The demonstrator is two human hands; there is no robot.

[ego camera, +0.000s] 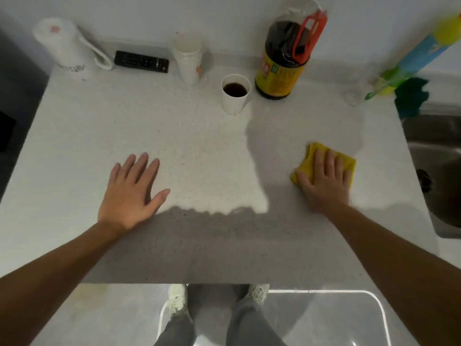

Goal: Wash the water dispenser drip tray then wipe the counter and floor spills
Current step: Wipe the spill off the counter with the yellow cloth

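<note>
1. Counted on the counter (199,151): one white kettle (61,44) at back left; one black remote control (141,61) just beside it; one stack of paper cups (187,61), number in the stack not countable; one single paper cup (235,93) holding dark liquid; one large dark bottle (284,68) with a yellow label and orange handle, near that cup; one yellow cloth (305,162).
2. At back right, near the sink (434,151): one dark green cloth (410,96) and one blue, green and yellow object (419,56), kind not clear.
3. Left hand (129,193): fully open, fingers spread, palm down on bare counter, gripping nothing.
4. Right hand (325,181): open and flat, fingers together, pressed on top of the yellow cloth, pinning it to the surface rather than clenching it.
5. Yellow cloth: folded, on the right half of the counter, well apart from the cups and bottle, near the sink side.
6. Wide bare surface between the two hands and forward to the single cup; back row of items close to the wall.
7. Near counter edge straight, below both forearms; right edge bordering the steel sink.
8. Below the edge: floor (99,318), two pale shoes (177,299), and one clear plastic bin (349,318) at lower right.
</note>
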